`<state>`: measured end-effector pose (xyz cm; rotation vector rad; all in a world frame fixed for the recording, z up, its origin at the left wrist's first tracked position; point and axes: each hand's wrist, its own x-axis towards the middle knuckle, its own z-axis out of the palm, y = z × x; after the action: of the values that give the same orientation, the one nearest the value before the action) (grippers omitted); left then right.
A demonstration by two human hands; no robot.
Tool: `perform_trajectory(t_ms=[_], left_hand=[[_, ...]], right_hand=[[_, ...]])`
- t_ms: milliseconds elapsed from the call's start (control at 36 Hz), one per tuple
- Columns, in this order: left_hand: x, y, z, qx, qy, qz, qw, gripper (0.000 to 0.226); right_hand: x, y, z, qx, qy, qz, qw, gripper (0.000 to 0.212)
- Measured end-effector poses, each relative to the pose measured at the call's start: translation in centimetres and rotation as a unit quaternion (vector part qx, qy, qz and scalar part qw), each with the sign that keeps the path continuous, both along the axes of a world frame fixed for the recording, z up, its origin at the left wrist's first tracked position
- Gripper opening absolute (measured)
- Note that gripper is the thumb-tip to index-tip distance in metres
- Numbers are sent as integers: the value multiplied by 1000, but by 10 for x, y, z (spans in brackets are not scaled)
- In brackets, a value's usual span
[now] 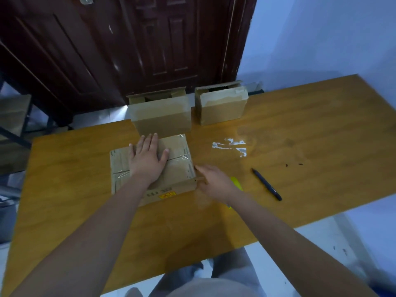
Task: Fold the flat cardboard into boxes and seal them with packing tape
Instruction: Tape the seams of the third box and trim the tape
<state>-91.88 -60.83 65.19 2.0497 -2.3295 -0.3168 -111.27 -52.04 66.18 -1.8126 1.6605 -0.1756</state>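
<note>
Fingers (pixel 147 142) of the left hand (pixel 147 160) lie spread and flat on the top of the cardboard box (pixel 177 151), palm down, gripping nothing. The box sits on the wooden table (pixel 300 129), directly under that hand, its top flaps closed and a strip of clear tape (pixel 180 157) running along the seam from beneath the palm toward the box's right edge. The right hand (pixel 216 181) is at the near right corner of the box, fingers curled loosely against the corner edge; motion blur makes it unclear whether they pinch anything, so its hold cannot be told.

Beyond the box, touching or nearly touching its far side, stands a second box (pixel 162 116) with taped front and open top flaps. A third box (pixel 222 106), also taped, stands to the right of that one, well apart from the box under the hands. To the right of the box, a crumpled scrap of clear tape (pixel 231 145) lies on the table surface. A dark pen (pixel 266 184) lies further right and nearer the person. A yellow object (pixel 235 182) shows just beside the right hand, largely hidden by it; it appears to be a tool, though its kind cannot be confirmed.

Both forearms extend from the lower frame toward the box, the left arm straight and bearing down, the right arm angled in from the right. A dark wooden door (pixel 128 43) stands beyond the table.
</note>
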Motion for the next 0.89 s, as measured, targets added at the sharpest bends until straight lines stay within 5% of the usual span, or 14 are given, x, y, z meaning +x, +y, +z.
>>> perform_trajectory(t_ms=[167,278,639,750,889], left_hand=[[0,1,0,2,-10,1,1000,66],[-1,1,0,1,-8,-1,1000,65],[0,2,-3,-10,-6,1,1000,65],[2,2,-2,-13,8,-9,1000,64],[3,1,-4,-20,15,-11,1000,64]], right_hand=[[6,11,-8,-123,140,23,982,27],[8,5,-6,-136,189,55,971,27],[-1,-16,-3,-145,219,150,953,6],[-3,-25,-7,-160,239,171,942,37],[-4,-32,-3,-167,257,220,926,37]])
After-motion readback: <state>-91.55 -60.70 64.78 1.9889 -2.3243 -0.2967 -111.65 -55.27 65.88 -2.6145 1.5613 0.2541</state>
